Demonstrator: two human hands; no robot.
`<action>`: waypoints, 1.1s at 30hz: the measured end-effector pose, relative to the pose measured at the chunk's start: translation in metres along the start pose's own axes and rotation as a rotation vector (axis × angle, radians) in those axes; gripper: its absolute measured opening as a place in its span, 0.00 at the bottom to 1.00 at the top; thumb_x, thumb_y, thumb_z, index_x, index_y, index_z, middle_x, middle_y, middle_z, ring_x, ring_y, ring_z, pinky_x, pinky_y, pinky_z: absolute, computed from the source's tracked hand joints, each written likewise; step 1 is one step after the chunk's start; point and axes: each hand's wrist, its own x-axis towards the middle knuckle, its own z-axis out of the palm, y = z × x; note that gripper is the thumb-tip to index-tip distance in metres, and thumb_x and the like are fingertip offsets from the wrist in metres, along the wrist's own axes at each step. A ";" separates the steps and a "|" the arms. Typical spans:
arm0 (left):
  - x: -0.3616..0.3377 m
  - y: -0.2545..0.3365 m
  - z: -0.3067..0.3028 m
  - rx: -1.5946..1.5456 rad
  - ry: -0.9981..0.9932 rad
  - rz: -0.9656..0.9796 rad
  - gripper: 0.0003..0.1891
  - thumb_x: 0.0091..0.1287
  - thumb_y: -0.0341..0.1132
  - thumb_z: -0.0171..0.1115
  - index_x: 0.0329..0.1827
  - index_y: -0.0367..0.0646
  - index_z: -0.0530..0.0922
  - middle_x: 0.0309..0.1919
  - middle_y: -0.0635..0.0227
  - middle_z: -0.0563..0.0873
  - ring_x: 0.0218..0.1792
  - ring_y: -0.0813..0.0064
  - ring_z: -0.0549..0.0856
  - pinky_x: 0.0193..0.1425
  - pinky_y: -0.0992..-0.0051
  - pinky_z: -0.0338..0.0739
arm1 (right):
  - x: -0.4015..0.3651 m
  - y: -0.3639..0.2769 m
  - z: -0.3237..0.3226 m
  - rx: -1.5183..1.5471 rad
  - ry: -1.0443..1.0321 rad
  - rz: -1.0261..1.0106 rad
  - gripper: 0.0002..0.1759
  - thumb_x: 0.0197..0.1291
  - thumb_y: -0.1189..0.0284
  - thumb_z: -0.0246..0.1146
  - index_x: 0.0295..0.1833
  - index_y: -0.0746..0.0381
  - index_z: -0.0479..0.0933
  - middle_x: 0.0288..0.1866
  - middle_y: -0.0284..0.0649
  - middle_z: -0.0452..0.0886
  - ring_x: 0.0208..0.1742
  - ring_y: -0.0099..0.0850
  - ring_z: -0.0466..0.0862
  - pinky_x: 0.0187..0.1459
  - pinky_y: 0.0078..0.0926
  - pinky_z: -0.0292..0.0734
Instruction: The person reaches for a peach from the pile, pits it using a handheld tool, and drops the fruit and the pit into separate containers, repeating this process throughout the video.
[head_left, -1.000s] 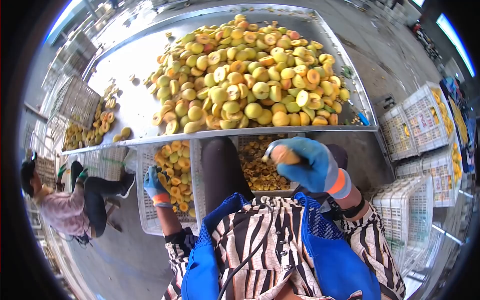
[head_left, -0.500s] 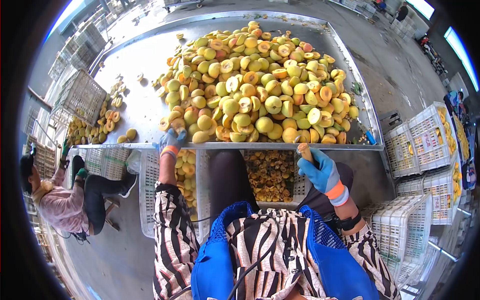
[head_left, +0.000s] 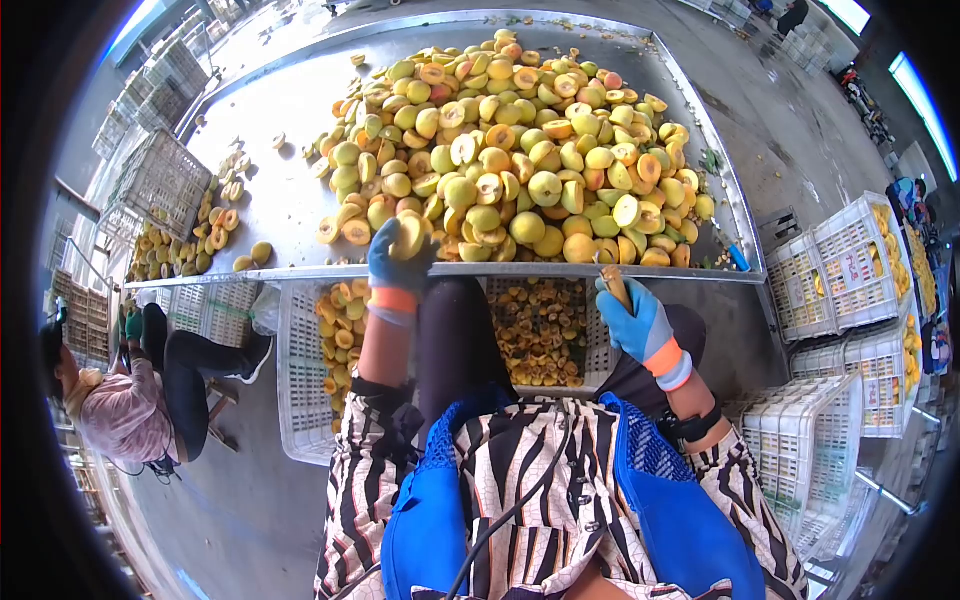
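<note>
The person's left hand (head_left: 398,262), gloved, is closed around a yellow fruit piece (head_left: 409,237) just above the near rim of the metal table (head_left: 270,195), in front of the heap. The right hand (head_left: 636,326), also gloved, is clamped on a wooden-handled tool (head_left: 617,290) near the same rim; its working end is too small to make out. Beyond them the heap of whole and halved fruit (head_left: 520,160) covers much of the table, with a blue object (head_left: 739,258) at the right corner. The left knee (head_left: 455,335) stands between two crates below: the left crate (head_left: 300,410) holds fruit halves, the middle crate (head_left: 601,345) small, dark-yellow pieces. Stacked crates (head_left: 822,262) with yellow fruit stand right; far left, a co-worker (head_left: 125,410) sits by a smaller pile (head_left: 170,250) and a tilted crate (head_left: 165,180).
</note>
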 end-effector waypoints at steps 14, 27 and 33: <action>-0.109 0.010 0.115 -0.112 -0.581 0.064 0.24 0.70 0.44 0.50 0.59 0.31 0.72 0.54 0.52 0.80 0.54 0.54 0.80 0.62 0.59 0.74 | -0.001 0.009 0.040 -0.457 0.046 -0.466 0.16 0.58 0.67 0.63 0.47 0.65 0.72 0.30 0.57 0.80 0.33 0.54 0.82 0.31 0.46 0.75; -0.127 0.011 0.136 -0.241 -0.480 -0.293 0.26 0.73 0.51 0.43 0.47 0.32 0.77 0.40 0.52 0.84 0.40 0.59 0.84 0.48 0.64 0.79 | -0.001 0.052 0.043 -0.543 0.076 -0.421 0.15 0.57 0.66 0.66 0.40 0.67 0.73 0.29 0.59 0.80 0.34 0.56 0.82 0.31 0.45 0.75; -0.137 0.016 0.151 -0.367 -0.282 -0.543 0.23 0.72 0.48 0.49 0.37 0.32 0.77 0.29 0.57 0.85 0.28 0.65 0.85 0.33 0.70 0.83 | -0.002 0.075 0.049 -0.590 0.040 -0.365 0.16 0.59 0.66 0.63 0.46 0.66 0.74 0.31 0.58 0.81 0.35 0.56 0.82 0.34 0.45 0.77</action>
